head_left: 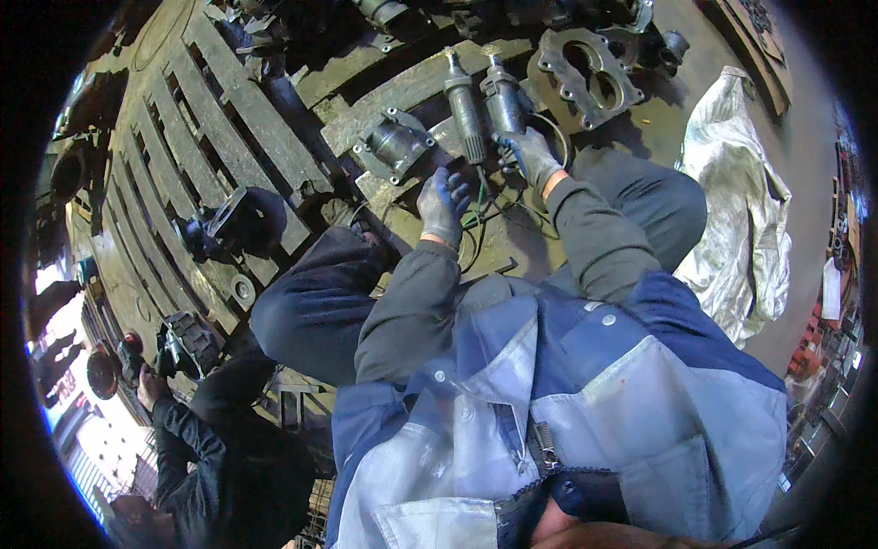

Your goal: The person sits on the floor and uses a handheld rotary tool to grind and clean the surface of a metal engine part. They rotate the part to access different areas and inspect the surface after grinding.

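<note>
Toward twelve o'clock, two power tools lie side by side on wooden planks. Below them, nearer one o'clock, the gloved right hand has its grip curled closed around the lower end of the right tool. The gloved left hand is empty, its grip loosely open, just beside a metal housing at its eleven o'clock. A metal plate with large openings sits at one o'clock, a white cloth between two and three.

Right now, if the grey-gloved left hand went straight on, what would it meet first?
Probably the leftmost grey cylindrical metal tool, at its dark ribbed end; depth is unclear.
</note>
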Demonstrator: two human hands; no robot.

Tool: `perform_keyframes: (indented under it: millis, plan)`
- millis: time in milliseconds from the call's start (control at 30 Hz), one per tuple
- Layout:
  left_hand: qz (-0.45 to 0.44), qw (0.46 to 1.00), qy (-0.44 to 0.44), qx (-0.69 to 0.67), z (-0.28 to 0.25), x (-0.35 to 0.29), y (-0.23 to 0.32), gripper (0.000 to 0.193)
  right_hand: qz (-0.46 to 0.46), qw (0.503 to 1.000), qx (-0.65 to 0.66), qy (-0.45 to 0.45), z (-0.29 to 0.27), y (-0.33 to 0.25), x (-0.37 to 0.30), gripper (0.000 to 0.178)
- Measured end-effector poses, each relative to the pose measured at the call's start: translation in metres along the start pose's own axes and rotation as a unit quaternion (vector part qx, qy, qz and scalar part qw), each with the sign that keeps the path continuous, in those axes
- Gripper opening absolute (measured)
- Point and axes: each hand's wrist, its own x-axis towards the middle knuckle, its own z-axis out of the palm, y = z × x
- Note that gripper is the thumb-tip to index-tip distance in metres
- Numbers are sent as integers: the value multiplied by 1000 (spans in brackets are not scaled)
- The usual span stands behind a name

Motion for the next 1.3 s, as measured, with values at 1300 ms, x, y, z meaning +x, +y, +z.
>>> perform_keyframes:
  millis: [1300]
  plan:
    - [223,975,19,14,-20,13,-65,59,-99,949,-266,-140,27,94,-148,69]
